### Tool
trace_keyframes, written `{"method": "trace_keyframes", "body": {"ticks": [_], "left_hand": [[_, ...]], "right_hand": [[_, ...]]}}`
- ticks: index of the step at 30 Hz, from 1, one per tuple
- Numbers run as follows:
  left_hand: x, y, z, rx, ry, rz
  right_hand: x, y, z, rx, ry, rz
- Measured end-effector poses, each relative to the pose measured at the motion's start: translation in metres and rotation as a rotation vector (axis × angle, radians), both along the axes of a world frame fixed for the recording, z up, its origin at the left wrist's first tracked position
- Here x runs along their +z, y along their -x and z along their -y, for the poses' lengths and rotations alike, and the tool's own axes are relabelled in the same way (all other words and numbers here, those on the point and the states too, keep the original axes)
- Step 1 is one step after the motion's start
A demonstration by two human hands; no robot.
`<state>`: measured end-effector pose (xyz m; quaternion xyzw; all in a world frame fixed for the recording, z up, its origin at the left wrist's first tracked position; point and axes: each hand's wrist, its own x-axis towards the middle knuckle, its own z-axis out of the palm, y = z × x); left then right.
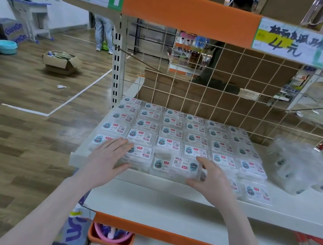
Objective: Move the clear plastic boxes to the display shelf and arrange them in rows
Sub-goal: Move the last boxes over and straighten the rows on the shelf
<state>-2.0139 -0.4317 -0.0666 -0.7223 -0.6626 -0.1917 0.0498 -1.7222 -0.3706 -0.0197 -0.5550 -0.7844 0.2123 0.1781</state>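
Note:
Several clear plastic boxes (pixel 170 133) with blue-and-red labels lie in rows on the white display shelf (pixel 300 214). At the front edge, my left hand (pixel 109 152) rests flat with straight fingers on the front-left boxes (pixel 141 153). My right hand (pixel 211 179) curls round the right end of a front box (pixel 174 166), thumb under its near side. A loose pile of clear boxes in wrap (pixel 295 167) sits at the shelf's right. One more labelled box (pixel 257 192) lies alone at the front right.
A wire grid panel (pixel 206 76) backs the shelf, and an orange-edged upper shelf (pixel 190 14) hangs overhead. Below is a lower shelf with an orange basket (pixel 110 239). On the wooden floor at left stand an open cardboard box (pixel 61 62) and a blue basin (pixel 4 46). A person (pixel 104 32) stands behind.

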Motion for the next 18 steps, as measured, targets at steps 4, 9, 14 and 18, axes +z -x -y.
{"method": "trace_keyframes", "body": {"ticks": [4, 9, 14, 18], "left_hand": [[-0.001, 0.000, 0.001, -0.003, -0.012, -0.009], [-0.001, 0.000, 0.002, -0.003, -0.022, -0.014], [-0.003, -0.001, 0.002, 0.007, -0.013, -0.006], [-0.004, 0.001, -0.001, 0.005, -0.004, -0.012]], "right_hand": [[-0.002, 0.008, 0.003, 0.035, -0.036, 0.095], [0.001, 0.009, 0.004, 0.057, -0.060, 0.133], [0.003, 0.010, 0.013, 0.047, -0.085, 0.286], [0.001, 0.018, 0.023, -0.002, -0.126, 0.377]]}}
